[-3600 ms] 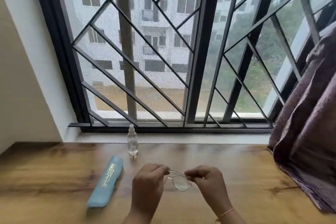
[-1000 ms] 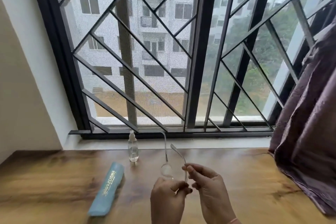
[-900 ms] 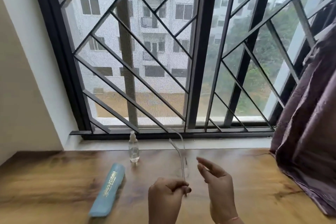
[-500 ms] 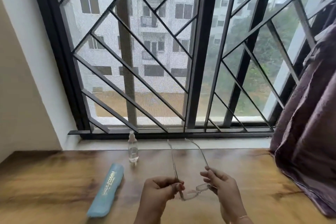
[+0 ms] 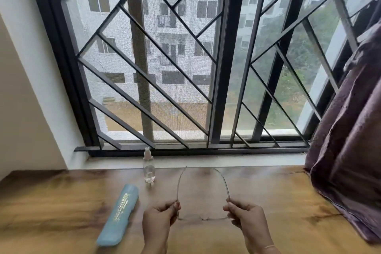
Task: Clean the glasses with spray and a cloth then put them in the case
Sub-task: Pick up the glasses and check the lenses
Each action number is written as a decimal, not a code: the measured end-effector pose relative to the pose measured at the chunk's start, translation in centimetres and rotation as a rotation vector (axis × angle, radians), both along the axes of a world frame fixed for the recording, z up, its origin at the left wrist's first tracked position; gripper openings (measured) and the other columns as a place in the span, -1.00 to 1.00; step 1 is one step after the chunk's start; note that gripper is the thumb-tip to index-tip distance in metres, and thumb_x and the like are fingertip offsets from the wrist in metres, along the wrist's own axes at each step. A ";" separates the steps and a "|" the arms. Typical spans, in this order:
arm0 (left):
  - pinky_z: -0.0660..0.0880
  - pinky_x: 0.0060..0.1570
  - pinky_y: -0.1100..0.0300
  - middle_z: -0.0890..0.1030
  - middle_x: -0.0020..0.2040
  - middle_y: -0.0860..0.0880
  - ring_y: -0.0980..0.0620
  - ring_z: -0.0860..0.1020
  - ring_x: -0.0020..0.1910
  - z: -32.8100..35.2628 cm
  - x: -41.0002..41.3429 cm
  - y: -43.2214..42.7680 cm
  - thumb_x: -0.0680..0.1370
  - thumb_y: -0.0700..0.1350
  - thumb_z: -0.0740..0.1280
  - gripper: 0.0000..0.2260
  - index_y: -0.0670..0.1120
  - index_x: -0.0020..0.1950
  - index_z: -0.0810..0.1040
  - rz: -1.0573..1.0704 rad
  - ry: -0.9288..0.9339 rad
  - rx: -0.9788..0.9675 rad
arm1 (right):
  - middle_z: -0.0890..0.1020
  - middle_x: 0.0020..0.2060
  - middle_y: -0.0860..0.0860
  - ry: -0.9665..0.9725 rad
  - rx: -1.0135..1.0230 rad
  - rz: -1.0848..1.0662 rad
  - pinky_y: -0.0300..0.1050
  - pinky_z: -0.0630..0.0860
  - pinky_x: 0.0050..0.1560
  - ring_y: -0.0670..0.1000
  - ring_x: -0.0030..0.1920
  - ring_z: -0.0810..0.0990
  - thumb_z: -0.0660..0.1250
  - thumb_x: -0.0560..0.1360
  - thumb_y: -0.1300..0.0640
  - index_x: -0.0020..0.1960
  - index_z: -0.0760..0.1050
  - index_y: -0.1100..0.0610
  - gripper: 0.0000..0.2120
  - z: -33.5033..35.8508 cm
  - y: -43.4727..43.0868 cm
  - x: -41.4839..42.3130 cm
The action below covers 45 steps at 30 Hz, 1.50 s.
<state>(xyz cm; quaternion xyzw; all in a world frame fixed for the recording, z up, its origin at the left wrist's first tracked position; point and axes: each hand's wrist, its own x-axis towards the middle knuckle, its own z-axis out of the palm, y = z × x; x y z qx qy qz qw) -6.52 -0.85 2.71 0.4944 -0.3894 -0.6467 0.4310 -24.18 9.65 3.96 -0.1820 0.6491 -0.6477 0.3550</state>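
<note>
- My left fingers [image 5: 172,206] are curled in tight and pinch the near end of one thin wire temple, right by the hinge.
- My right fingers [image 5: 231,207] do the same on the other side, thumb and forefinger closed narrow on the wire.
- Between the two pinches hang the glasses [image 5: 203,218]: a fine metal frame with clear lenses so faint I can barely trace their lower edge. Both temples are swung out and arc away from me, curving inward at the tips.
- The left hand [image 5: 159,215] and right hand [image 5: 246,215] sit level with each other, the frame's width apart, holding the glasses just above the table [image 5: 51,202]; I cannot tell if the rim touches the wood.
- The table is glossy brown wood-grain with dark streaks.
- Just outside my left fingers lies the case [image 5: 118,214], a long, rounded, pale blue tube shape with gold lettering, lying flat at a slant and closed.
- Beyond the left fingers, past the temple tip, stands the spray bottle [image 5: 149,168]: small, clear, slim, upright near the table's far edge.
- Further out is a pale stone sill [image 5: 206,161], then a dark metal window grille [image 5: 144,78] of slanted bars.
- Far outside my right fingers, a crumpled purple curtain [image 5: 350,140] spills onto the table.
</note>
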 end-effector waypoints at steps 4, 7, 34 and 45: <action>0.46 -0.51 0.38 0.61 -0.47 -0.12 0.10 0.49 -0.55 -1.9 0.0 -0.4 0.37 -0.38 0.44 -0.91 -0.24 -0.31 0.67 0.022 -0.111 0.030 | 0.65 -0.45 0.09 0.002 0.049 -0.007 -0.22 0.30 -0.41 -0.04 -0.49 0.49 0.36 0.40 0.39 -0.16 0.60 0.25 -0.90 -0.9 -0.3 0.0; 0.51 -0.42 0.29 0.62 -0.49 -0.10 0.10 0.48 -0.56 -2.9 0.0 -0.4 0.37 -0.34 0.45 -0.90 -0.20 -0.33 0.68 0.018 -0.190 0.053 | 0.66 -0.47 0.09 0.015 0.091 -0.017 -0.27 0.29 -0.48 -0.02 -0.50 0.48 0.37 0.39 0.40 -0.20 0.61 0.24 -0.90 -1.9 -0.4 0.0; 0.43 -0.30 0.19 0.64 -0.48 -0.09 0.15 0.41 -0.63 -4.6 0.6 -0.6 0.35 -0.25 0.48 -0.77 -0.01 -0.48 0.64 -0.022 -0.367 0.000 | 0.62 -0.54 0.06 0.107 0.179 0.020 -0.33 0.45 -0.49 -0.01 -0.49 0.47 0.37 0.39 0.43 -0.40 0.60 0.15 -0.73 -4.8 -1.2 -0.1; 0.58 -0.14 0.03 0.61 -0.52 -0.07 -0.03 0.55 -0.47 -4.0 1.0 -2.5 0.38 -0.07 0.48 -0.77 -0.10 -0.46 0.64 0.024 -0.428 -0.008 | 0.61 0.02 0.07 0.680 0.417 -0.019 -0.06 0.44 0.16 0.09 0.11 0.52 0.37 0.42 0.00 0.11 0.57 0.12 -0.69 -1.1 -5.8 0.9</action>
